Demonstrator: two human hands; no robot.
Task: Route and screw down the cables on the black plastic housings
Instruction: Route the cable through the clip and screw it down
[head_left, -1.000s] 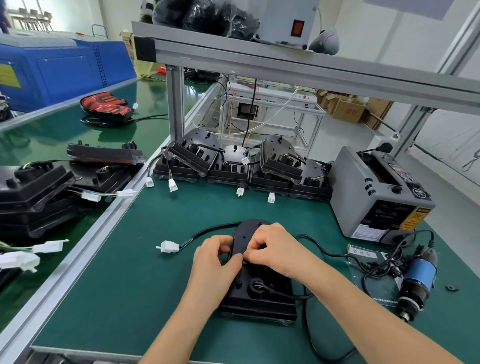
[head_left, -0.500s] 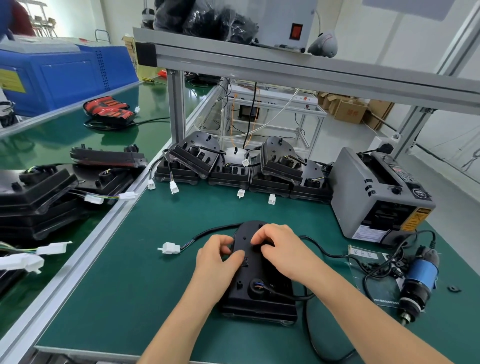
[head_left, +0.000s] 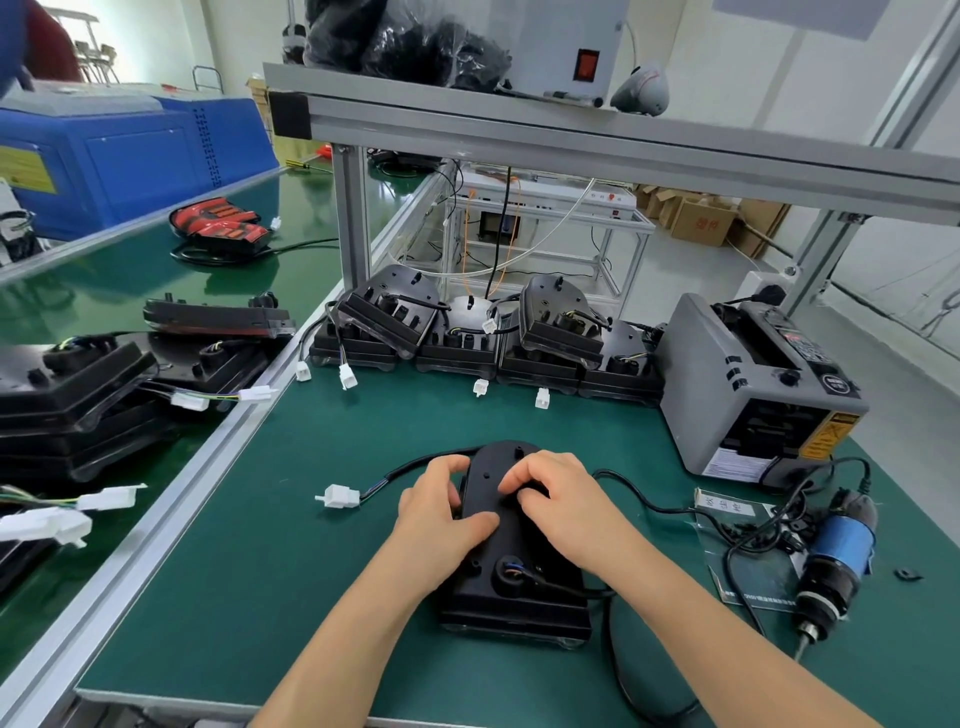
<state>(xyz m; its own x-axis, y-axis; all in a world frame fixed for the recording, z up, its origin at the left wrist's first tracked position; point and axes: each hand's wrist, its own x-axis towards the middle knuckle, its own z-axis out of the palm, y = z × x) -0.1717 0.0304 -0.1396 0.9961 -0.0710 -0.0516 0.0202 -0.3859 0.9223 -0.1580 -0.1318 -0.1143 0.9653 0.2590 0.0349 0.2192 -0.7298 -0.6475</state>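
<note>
A black plastic housing (head_left: 519, 587) lies on the green mat in front of me. A black cable (head_left: 415, 464) runs from its far end to a white connector (head_left: 338, 495) on the left. My left hand (head_left: 441, 512) grips the housing's left edge, thumb on top. My right hand (head_left: 558, 499) rests on the housing's upper middle, its fingers curled down onto something I cannot see. A second black cable (head_left: 644, 496) leaves from under my right hand to the right.
Several more black housings (head_left: 467, 338) with white plugs line the back of the mat. A grey tape dispenser (head_left: 753, 384) stands at the right. A blue electric screwdriver (head_left: 836, 551) lies on the mat near it. More housings (head_left: 78, 395) are stacked on the left bench.
My right hand has slid up the housing away from my left thumb. My left hand stays on the left edge. The view has shifted slightly.
</note>
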